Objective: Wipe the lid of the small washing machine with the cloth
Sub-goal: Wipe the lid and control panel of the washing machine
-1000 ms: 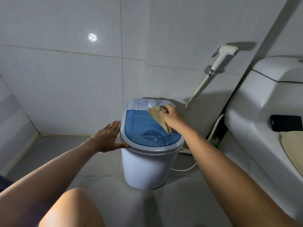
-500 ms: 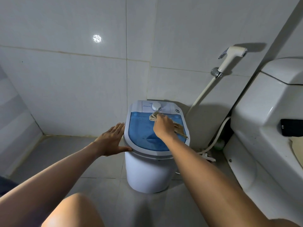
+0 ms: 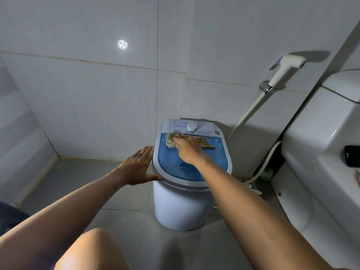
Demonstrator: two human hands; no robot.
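Observation:
A small white washing machine (image 3: 181, 207) stands on the tiled floor against the back wall. Its translucent blue lid (image 3: 171, 164) lies flat and closed, with a white dial panel (image 3: 191, 127) behind it. My right hand (image 3: 188, 150) presses a crumpled tan cloth (image 3: 170, 142) onto the far left part of the lid; a tail of the cloth trails to the right past my fingers. My left hand (image 3: 138, 165) rests flat with fingers spread against the machine's left rim, the thumb on the front edge.
A white toilet with its tank (image 3: 319, 145) fills the right side, a dark phone (image 3: 352, 158) lying on it. A bidet sprayer (image 3: 286, 69) hangs on the wall with its hose (image 3: 247, 112) running down behind the machine. My bare knee (image 3: 91, 250) is at the bottom.
My right hand has slid the cloth from the lid's right side to its far left, near the dial panel. The left hand has stayed on the rim. The view has shifted slightly.

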